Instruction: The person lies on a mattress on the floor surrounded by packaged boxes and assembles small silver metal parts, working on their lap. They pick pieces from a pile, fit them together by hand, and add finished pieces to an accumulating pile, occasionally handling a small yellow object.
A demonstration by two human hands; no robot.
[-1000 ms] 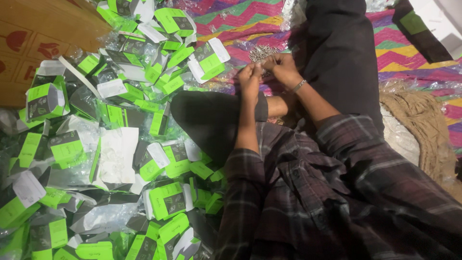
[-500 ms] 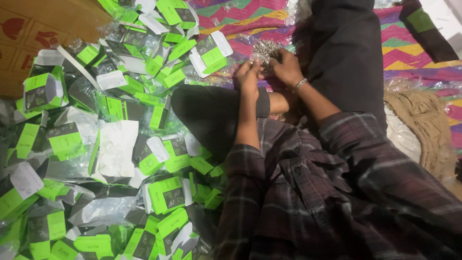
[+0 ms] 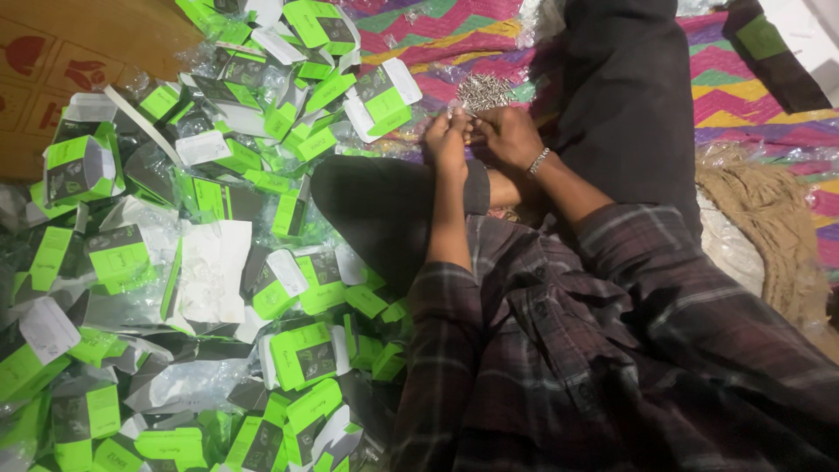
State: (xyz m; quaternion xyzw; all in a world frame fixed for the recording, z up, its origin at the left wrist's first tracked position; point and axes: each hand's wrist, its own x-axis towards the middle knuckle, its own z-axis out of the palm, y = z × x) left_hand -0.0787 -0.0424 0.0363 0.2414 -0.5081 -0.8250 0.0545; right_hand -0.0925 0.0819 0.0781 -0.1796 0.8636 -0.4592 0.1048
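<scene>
1. The grip of the left hand (image 3: 447, 135) is narrow, fingertips pinched on something too small to make out; the grip of the right hand (image 3: 507, 133) is likewise closed on a tiny piece, and the two hands touch.
2. Left of the hands, a heap of green-and-white cartons (image 3: 210, 262) and clear plastic bags covers the floor.
3. Far left of the hands lies a brown cardboard sheet (image 3: 79, 52).
4. Just above the hands sits a pile of small silvery metal pieces (image 3: 482, 90) on a zigzag-patterned mat (image 3: 437, 35).
5. Right of the hands, a metal bracelet (image 3: 538, 160) circles the right wrist; further right lies tan woven cloth (image 3: 769, 227).
</scene>
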